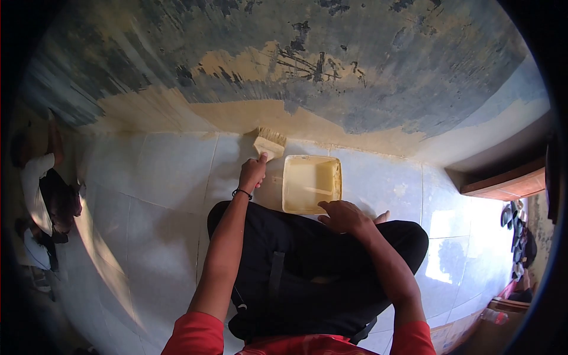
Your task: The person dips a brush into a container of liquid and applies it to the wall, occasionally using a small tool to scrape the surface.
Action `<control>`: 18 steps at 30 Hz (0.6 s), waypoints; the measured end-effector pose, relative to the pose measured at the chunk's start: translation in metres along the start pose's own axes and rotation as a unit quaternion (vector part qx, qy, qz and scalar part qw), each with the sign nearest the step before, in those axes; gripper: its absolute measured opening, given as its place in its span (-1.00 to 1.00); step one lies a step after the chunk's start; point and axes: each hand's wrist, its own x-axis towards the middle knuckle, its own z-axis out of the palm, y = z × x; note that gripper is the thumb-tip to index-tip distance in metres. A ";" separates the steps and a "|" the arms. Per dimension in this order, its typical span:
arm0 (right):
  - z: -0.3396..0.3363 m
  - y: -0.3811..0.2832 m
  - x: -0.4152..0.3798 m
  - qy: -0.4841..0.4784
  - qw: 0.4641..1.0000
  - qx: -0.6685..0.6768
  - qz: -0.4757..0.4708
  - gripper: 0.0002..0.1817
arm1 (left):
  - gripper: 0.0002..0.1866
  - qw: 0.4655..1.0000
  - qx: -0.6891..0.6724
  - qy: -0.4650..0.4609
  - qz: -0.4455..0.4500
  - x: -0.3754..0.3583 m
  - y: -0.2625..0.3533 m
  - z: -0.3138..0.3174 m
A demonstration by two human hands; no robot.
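Note:
A wide paintbrush is gripped by its handle in my left hand, its bristles pointing at the foot of the wall. Just right of the brush, a square cream-coloured paint tub stands on the tiled floor with pale paint inside. My right hand is at the tub's near right corner, fingers bent over the rim. The underside of that grip is hidden. Cream paint covers the lowest strip of the wall, with patchy grey and dark marks above it.
Grey floor tiles run along the wall. At the far left are two people, one in a white shirt. A wooden ledge juts out at the right, with footwear beyond it. A plastic bottle lies at lower right.

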 end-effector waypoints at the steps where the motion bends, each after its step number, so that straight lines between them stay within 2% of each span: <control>1: -0.001 -0.001 0.000 0.001 1.000 0.003 0.002 -0.53 | -0.39 1.000 -0.009 0.004 -0.004 -0.001 0.001 0.001; 6: 0.000 -0.001 0.000 0.008 1.000 0.002 -0.008 -0.54 | -0.37 0.997 -0.074 0.002 -0.017 -0.006 0.004 0.001; 8: -0.004 -0.004 -0.002 0.010 1.000 0.004 -0.003 -0.55 | -0.38 0.992 -0.124 0.016 0.006 -0.010 0.012 -0.001; 10: -0.010 -0.007 -0.003 -0.044 0.999 0.005 0.019 -0.50 | -0.38 0.993 -0.115 0.022 0.021 -0.015 0.017 -0.002; 14: -0.008 -0.005 -0.002 -0.044 0.999 0.000 0.018 -0.49 | -0.36 0.992 -0.101 0.050 0.048 -0.018 0.020 -0.002; 16: 0.001 0.001 0.000 0.019 1.000 -0.002 -0.018 -0.55 | -0.36 0.991 -0.099 0.062 0.058 -0.020 0.022 -0.003; 18: 0.003 0.003 -0.001 0.020 0.999 -0.008 -0.023 -0.55 | -0.36 0.990 -0.100 0.080 0.066 -0.022 0.026 -0.004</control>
